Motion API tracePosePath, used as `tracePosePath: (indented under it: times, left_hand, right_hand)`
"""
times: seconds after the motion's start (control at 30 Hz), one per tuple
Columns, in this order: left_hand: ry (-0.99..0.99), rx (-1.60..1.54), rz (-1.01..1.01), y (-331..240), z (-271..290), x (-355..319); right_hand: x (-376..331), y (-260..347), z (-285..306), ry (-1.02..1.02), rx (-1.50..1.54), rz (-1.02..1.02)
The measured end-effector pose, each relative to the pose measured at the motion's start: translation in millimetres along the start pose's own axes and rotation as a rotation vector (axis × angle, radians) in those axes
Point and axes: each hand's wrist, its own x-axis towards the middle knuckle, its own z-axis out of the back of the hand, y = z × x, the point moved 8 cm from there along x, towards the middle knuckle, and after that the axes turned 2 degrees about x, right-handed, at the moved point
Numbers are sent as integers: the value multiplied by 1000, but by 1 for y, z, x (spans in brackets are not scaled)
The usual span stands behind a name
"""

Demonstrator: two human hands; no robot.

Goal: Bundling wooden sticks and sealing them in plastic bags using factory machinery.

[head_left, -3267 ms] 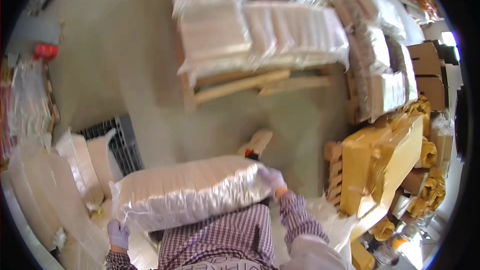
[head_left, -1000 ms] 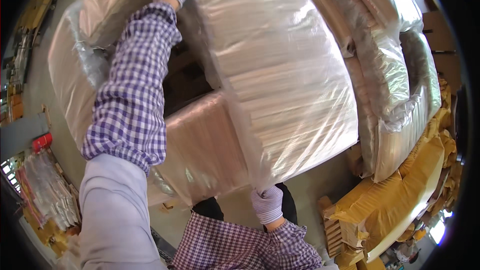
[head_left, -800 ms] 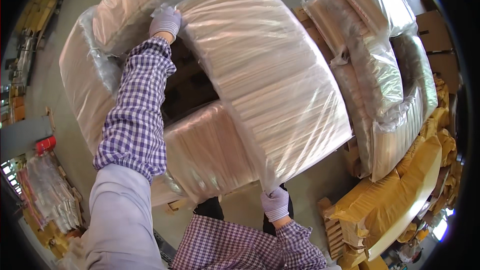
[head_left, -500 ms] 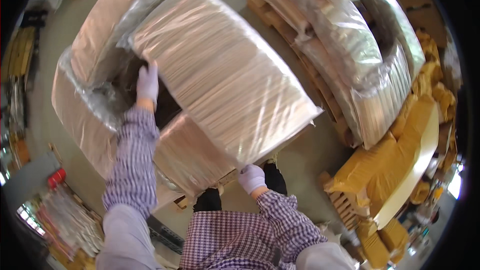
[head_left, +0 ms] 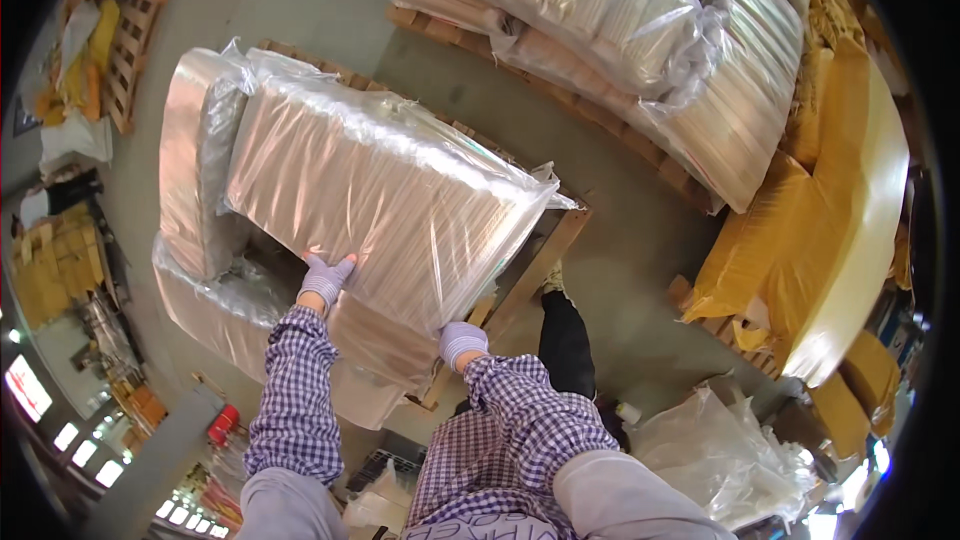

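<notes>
The bundle (head_left: 385, 205), a slab of pale, close-packed strips in clear plastic, lies a little toward ten o'clock from the middle of the view, on top of a stack on a wooden pallet (head_left: 542, 270). Its long side slants from ten o'clock down toward four.

The left hand (head_left: 328, 282), in a pale glove, touches the bundle's near edge at about seven o'clock of it. The hand is partly open — thumb and fingers spread against the plastic — and its hold looks like a press more than a clasp. The right hand (head_left: 463, 344), gloved alike, sits at the bundle's near corner, at about five o'clock from the left hand. Its fingers are curled and mostly hidden, so I cannot tell whether it has hold of the plastic.

A lower bundle (head_left: 385, 340) shows under the near edge, between the hands. At nine to ten o'clock a side bundle (head_left: 190, 165) stands against the end of the top one. Another stack (head_left: 610, 25) lies at one o'clock, a yellow pack (head_left: 840, 230) at three, and loose plastic (head_left: 715, 450) between four and five.
</notes>
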Motion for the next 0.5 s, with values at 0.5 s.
tracePosePath:
  times: [0.5]
  left_hand:
    - [21, 542, -1450, -69, -239, -346]
  right_hand:
    - [-378, -414, -124, -549, 418, -947]
